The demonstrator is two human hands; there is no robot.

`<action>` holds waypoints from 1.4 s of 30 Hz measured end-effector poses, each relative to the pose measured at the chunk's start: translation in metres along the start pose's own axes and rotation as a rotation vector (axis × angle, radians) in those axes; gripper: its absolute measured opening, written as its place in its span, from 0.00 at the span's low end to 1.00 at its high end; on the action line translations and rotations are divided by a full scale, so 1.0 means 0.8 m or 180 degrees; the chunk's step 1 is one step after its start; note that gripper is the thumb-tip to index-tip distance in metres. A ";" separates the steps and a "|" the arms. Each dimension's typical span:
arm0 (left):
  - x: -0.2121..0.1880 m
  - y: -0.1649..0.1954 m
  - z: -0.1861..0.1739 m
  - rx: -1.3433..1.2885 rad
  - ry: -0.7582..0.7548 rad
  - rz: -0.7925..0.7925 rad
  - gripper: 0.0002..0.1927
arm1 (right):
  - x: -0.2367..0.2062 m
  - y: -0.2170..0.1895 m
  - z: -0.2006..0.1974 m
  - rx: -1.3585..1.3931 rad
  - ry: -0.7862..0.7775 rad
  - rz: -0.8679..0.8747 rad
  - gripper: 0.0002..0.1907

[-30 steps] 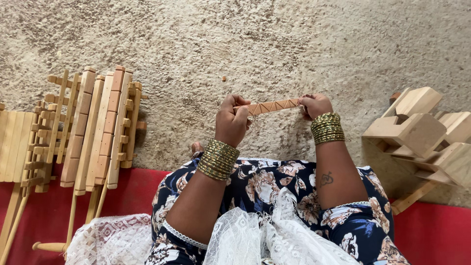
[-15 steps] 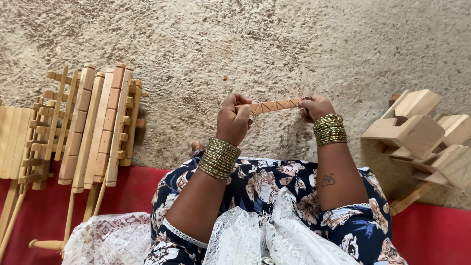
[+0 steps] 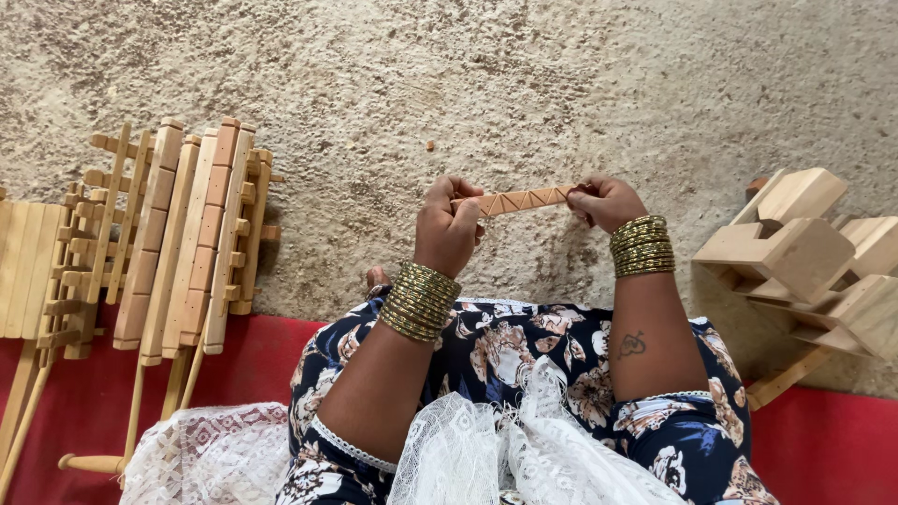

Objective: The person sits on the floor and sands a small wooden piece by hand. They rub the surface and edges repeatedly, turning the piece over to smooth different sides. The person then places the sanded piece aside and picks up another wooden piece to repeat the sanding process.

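Almost nothing has changed over the last second: the carved wooden stick [image 3: 524, 199] stays level between the two hands at the centre of the frame, and only the view has shifted a little. So the work is at a standstill on this one piece, held for handling rather than set down.

The rough concrete floor [image 3: 524, 84] fills the upper frame, with a red mat [image 3: 84, 411] along the bottom edge. At the left of the frame lies a bundle of wooden frames [image 3: 178, 243], slatted and pegged, partly on the mat. At the right sits a pile of chunky wooden blocks [image 3: 804, 262].

The left hand [image 3: 447, 229] closes its fingers around the stick's left end; the right hand [image 3: 603, 199] pinches the right end with its fingers curled in. Both grips look firm. A zigzag pattern runs along the stick's face. Stacks of gold bangles [image 3: 418, 301] ring both wrists, above a floral dress [image 3: 524, 355] and white lace cloth [image 3: 486, 458].

Nothing lies between the hands and the floor; both piles stand well apart from the stick.
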State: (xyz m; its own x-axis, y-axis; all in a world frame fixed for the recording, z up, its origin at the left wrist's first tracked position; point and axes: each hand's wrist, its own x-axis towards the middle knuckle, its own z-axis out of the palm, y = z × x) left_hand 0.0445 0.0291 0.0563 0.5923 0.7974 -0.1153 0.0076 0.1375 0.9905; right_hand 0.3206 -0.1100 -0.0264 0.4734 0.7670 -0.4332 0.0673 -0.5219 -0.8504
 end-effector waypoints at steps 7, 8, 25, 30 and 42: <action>-0.002 0.002 0.001 0.0045 0.0013 -0.0006 0.06 | 0.001 0.000 -0.001 -0.0286 0.0102 0.0087 0.06; -0.002 0.002 0.001 0.0070 0.0020 0.0021 0.05 | 0.001 -0.001 -0.002 -0.0230 0.0062 0.0095 0.06; -0.003 -0.001 0.001 -0.0031 0.0001 -0.0062 0.06 | -0.001 -0.004 0.001 -0.0590 0.0347 -0.0140 0.06; -0.002 -0.001 0.002 -0.0063 -0.0014 0.0011 0.06 | 0.000 -0.018 0.018 -0.0268 0.0469 -0.0217 0.06; -0.001 -0.003 0.001 -0.0114 -0.0057 -0.0044 0.05 | -0.016 -0.039 0.009 -0.0369 0.0372 -0.0101 0.05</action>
State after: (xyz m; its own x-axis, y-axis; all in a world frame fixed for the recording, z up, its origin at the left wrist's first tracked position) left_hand 0.0449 0.0274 0.0541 0.6066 0.7848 -0.1271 -0.0128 0.1695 0.9854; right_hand 0.3057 -0.1008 0.0038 0.5678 0.7386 -0.3633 0.1816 -0.5429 -0.8199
